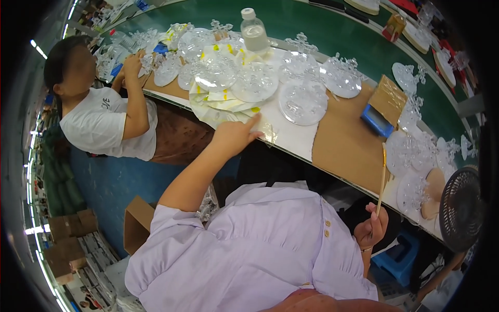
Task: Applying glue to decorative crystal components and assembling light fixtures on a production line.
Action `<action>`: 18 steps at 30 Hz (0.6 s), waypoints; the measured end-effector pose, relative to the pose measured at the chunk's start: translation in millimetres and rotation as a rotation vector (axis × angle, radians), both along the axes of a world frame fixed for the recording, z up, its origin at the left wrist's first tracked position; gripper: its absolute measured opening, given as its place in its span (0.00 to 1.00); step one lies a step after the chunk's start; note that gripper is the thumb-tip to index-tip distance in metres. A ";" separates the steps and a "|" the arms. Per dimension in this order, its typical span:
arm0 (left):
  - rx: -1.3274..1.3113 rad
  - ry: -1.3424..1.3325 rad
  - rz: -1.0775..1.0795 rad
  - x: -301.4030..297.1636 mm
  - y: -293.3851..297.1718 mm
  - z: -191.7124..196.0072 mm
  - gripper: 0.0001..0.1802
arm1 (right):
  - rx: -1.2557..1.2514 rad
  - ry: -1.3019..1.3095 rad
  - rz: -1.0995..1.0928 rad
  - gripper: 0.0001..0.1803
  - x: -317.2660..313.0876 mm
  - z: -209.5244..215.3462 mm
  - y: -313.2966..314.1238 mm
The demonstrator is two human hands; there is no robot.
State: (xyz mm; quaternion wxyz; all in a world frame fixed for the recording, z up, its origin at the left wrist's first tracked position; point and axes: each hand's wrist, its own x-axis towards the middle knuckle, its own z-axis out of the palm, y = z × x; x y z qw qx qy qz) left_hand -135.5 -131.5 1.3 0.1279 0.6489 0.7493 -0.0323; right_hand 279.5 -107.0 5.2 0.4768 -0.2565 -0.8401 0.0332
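1. Here the left hand (234, 136) reaches out to the near edge of the workbench (343, 140), its forefinger stretched and pointing far and right while the other fingers curl under; it grips nothing.
2. Its fingertip rests on, or just at, the near edge of a stack of yellow-marked paper sheets (221, 106) that lies directly beyond it, toward the far side.
3. On that stack, farther off, sit clear plastic snowflake discs (254, 82), and one more disc (303, 101) lies to the right of the fingertip on white card.
4. The right hand (371, 229) is low and near, off the bench, its fingers closed round a thin wooden-handled brush (383, 179).
5. The brush's long axis stands almost upright, its tip ending close to the bench's near edge.
6. The left hand is therefore much nearer the sheets and discs; the right is well apart from them.
7. A white-capped bottle (254, 31) stands at the far side, and another person (99, 119) sits to the left.
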 end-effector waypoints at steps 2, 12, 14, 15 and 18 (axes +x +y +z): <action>-0.032 0.166 0.081 -3.3 3.6 1.9 0.32 | -0.016 0.031 0.004 0.14 5.2 -5.1 -1.4; 0.243 0.060 -0.032 9.8 2.6 4.6 0.21 | -0.110 0.076 0.046 0.13 18.5 -9.5 1.3; 0.372 -0.104 -0.055 26.3 12.5 2.1 0.17 | -0.109 0.098 0.034 0.13 19.8 -7.7 1.1; 0.412 -0.213 0.019 35.7 19.4 5.5 0.15 | -0.116 0.091 0.029 0.13 19.8 -5.8 1.0; 0.472 -0.398 0.149 55.7 46.1 19.5 0.16 | -0.102 0.092 0.025 0.13 20.3 -2.5 -0.1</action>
